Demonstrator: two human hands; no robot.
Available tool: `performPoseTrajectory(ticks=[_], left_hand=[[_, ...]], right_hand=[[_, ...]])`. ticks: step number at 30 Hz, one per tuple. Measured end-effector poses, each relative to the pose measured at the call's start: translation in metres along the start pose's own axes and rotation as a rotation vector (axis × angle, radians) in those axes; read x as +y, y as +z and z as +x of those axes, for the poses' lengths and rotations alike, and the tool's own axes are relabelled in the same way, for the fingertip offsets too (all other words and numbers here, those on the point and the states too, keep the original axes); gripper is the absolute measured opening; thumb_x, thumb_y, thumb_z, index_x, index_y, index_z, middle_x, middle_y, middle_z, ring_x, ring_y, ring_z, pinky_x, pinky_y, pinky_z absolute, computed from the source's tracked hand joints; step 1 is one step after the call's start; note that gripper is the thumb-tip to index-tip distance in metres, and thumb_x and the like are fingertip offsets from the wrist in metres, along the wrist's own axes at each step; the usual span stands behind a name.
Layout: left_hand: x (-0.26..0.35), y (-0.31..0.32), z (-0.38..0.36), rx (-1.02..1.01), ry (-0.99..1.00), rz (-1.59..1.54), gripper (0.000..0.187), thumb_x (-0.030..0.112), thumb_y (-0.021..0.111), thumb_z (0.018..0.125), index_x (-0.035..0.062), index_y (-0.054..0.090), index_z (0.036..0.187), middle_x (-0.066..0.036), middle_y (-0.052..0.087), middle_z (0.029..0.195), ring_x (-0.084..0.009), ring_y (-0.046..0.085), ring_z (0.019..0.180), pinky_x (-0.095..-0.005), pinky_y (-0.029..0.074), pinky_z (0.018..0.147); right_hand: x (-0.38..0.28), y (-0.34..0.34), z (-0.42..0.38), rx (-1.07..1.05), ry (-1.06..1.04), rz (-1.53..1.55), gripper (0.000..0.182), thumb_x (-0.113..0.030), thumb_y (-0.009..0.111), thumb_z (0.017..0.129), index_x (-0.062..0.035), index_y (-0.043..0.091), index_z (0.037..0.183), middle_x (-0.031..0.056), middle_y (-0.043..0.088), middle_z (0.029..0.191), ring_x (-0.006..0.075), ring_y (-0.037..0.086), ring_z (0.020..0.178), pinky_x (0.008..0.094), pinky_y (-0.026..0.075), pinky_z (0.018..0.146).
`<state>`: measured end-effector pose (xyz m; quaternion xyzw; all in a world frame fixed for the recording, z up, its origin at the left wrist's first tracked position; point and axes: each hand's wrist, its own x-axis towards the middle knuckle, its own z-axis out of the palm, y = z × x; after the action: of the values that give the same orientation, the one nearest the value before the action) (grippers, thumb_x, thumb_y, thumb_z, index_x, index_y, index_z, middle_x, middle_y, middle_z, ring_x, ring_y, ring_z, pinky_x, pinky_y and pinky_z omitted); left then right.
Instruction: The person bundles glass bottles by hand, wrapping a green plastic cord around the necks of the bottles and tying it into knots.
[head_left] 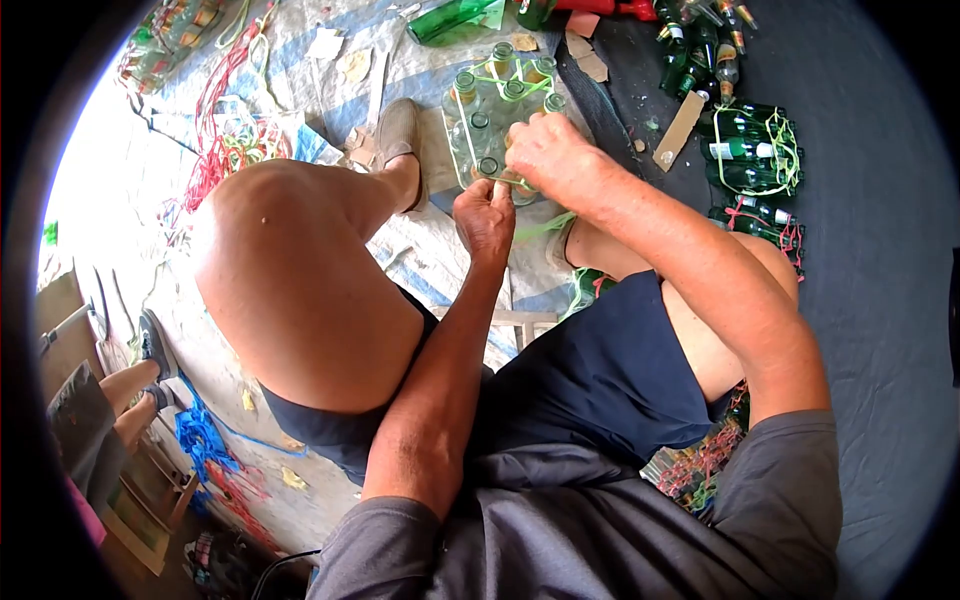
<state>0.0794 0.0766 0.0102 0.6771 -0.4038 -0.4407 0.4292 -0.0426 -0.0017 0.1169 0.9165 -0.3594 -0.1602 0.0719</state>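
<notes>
A bundle of clear glass bottles [480, 121] stands upright between my feet, their open mouths facing up. Pale green plastic string [512, 181] runs around the necks and crosses between them. My left hand [485, 218] is closed at the near edge of the bundle, thumb and finger pinching the string. Just right of it, my right hand [550, 155] has its fingers curled beside the near-right bottles and seems to grip the string too; its fingertips are partly hidden.
Green bottles tied with string [745, 150] lie at the right on dark sheeting. A cardboard strip [679, 131] is near them. Red string [215, 130] lies tangled at the upper left, blue string [200, 435] lower left. A green bottle [445, 20] lies beyond the bundle. Another person's legs [130, 395] show at left.
</notes>
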Motion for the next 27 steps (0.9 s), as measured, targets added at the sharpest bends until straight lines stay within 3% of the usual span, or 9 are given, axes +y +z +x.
performPoseTrajectory(ticks=[4, 5, 8, 11, 27], left_hand=[[-0.005, 0.006, 0.001, -0.017, 0.01, -0.063, 0.029, 0.02, 0.071, 0.093, -0.0046, 0.068, 0.078, -0.017, 0.064, 0.063, -0.0163, 0.052, 0.055, -0.0376, 0.045, 0.057], [-0.007, 0.007, 0.001, -0.018, 0.017, -0.052, 0.03, 0.02, 0.071, 0.094, -0.0046, 0.067, 0.077, -0.017, 0.062, 0.061, -0.0162, 0.051, 0.055, -0.0378, 0.045, 0.057], [-0.006, 0.007, -0.001, -0.029, 0.027, -0.045, 0.031, 0.02, 0.07, 0.095, -0.0047, 0.066, 0.077, -0.017, 0.061, 0.061, -0.0156, 0.05, 0.055, -0.0378, 0.044, 0.057], [-0.003, 0.005, -0.003, -0.067, 0.003, -0.103, 0.03, 0.017, 0.069, 0.101, -0.0044, 0.066, 0.079, 0.006, 0.049, 0.067, -0.0058, 0.04, 0.065, -0.029, 0.035, 0.056], [0.0, 0.008, -0.005, -0.099, 0.058, -0.218, 0.02, 0.01, 0.065, 0.101, -0.0039, 0.071, 0.089, 0.006, 0.053, 0.069, -0.0032, 0.043, 0.063, -0.026, 0.035, 0.054]], right_hand=[[0.012, -0.001, 0.002, 0.068, -0.011, 0.102, 0.009, -0.015, 0.073, 0.078, -0.0096, 0.076, 0.084, 0.0061, 0.07, 0.093, 0.0268, 0.071, 0.091, 0.04, 0.054, 0.078], [0.018, -0.001, 0.003, 0.069, -0.021, 0.153, 0.01, -0.011, 0.074, 0.075, -0.0069, 0.075, 0.084, 0.0108, 0.072, 0.09, 0.0315, 0.074, 0.089, 0.043, 0.057, 0.076], [0.028, -0.006, 0.006, -0.046, -0.004, 0.265, 0.012, -0.007, 0.073, 0.072, -0.0062, 0.075, 0.085, 0.0134, 0.073, 0.086, 0.0338, 0.075, 0.087, 0.0448, 0.059, 0.075], [0.037, -0.017, 0.007, -0.116, 0.012, 0.277, 0.013, -0.008, 0.074, 0.072, -0.0056, 0.075, 0.085, 0.0156, 0.073, 0.082, 0.0344, 0.074, 0.086, 0.0456, 0.058, 0.074], [0.062, -0.034, 0.012, -0.165, 0.054, 0.352, 0.017, -0.013, 0.072, 0.069, -0.0002, 0.073, 0.081, 0.022, 0.073, 0.083, 0.0414, 0.072, 0.085, 0.0506, 0.056, 0.074]])
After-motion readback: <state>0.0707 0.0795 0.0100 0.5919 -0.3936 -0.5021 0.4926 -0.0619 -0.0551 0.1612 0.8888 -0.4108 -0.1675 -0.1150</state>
